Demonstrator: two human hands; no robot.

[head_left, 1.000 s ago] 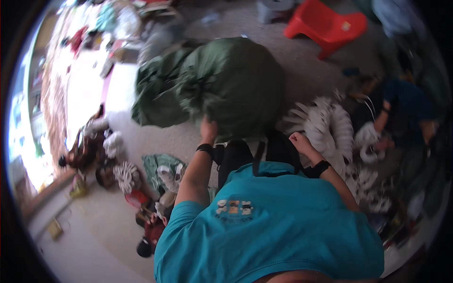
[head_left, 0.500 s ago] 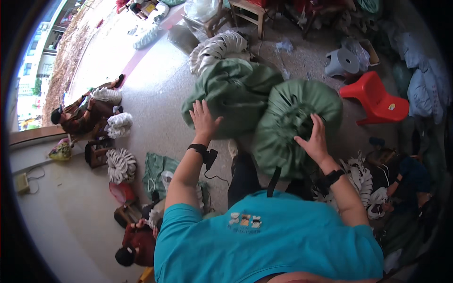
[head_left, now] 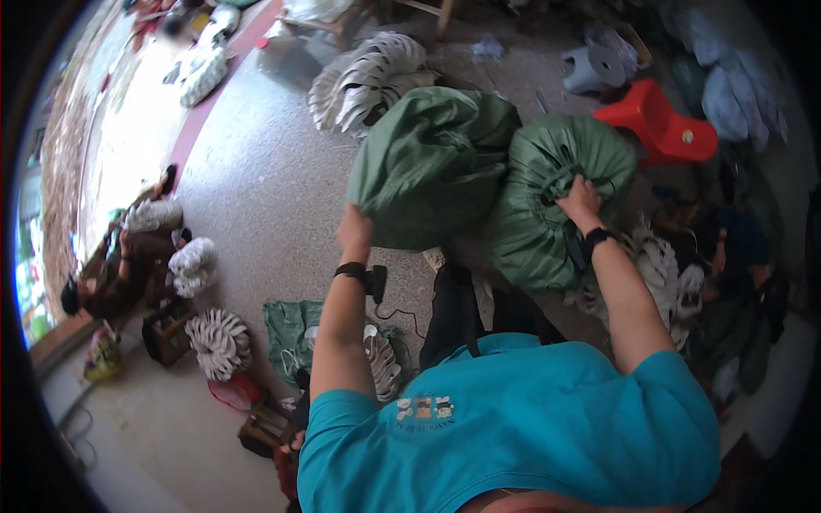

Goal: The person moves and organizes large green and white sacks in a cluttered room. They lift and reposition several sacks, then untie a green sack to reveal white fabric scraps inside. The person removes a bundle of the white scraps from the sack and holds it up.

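Note:
Two bulging green sacks stand side by side on the floor in front of me. At the lower left edge of the left sack point(head_left: 428, 171), my left hand point(head_left: 355, 231) is closed on the fabric. The right sack point(head_left: 547, 248) is drawn together at its top, with dark cord about the gathered neck. There my right hand point(head_left: 581, 202) grips the neck, its fingertips partly hidden in the folds. Both wrists carry black bands, and a small black device with a cable sits at the left one.
White shoe parts are bundled behind the left sack point(head_left: 368, 81). A red stool point(head_left: 663, 124) and grey stool point(head_left: 592, 70) stand to the right. Seated people point(head_left: 128, 248) and more bundles point(head_left: 218, 344) are at the left. A flat green sack point(head_left: 291, 329) lies near my left forearm.
Both hands, open over the sacks before, have closed on them: the left on the left sack's edge, the right on the right sack's gathered neck. My view has shifted.

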